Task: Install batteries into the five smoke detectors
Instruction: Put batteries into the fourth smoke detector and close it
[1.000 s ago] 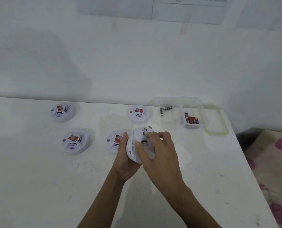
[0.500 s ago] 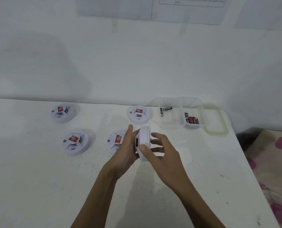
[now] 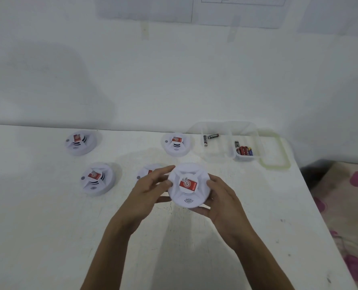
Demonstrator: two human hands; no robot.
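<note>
I hold a round white smoke detector (image 3: 189,186) above the table, its red-labelled top facing me. My left hand (image 3: 150,189) grips its left rim and my right hand (image 3: 222,197) cups its right and lower rim. Another detector (image 3: 146,173) lies on the table, partly hidden behind my left hand. Three more detectors rest at the front left (image 3: 97,178), the far left (image 3: 80,142) and the far middle (image 3: 177,144), all top up. Loose batteries (image 3: 245,151) lie in a clear plastic box (image 3: 255,130) at the far right.
The white table (image 3: 48,227) ends at a wall behind and drops off on the right, where a pink-spotted cloth (image 3: 345,206) lies lower down. The box's green-rimmed lid (image 3: 276,164) lies beside the box. Two dark batteries (image 3: 209,138) sit in the box's left compartment.
The held detector has been turned over, from its underside through edge-on to its labelled top facing me. Both hands shifted their hold on its rim as it turned.
</note>
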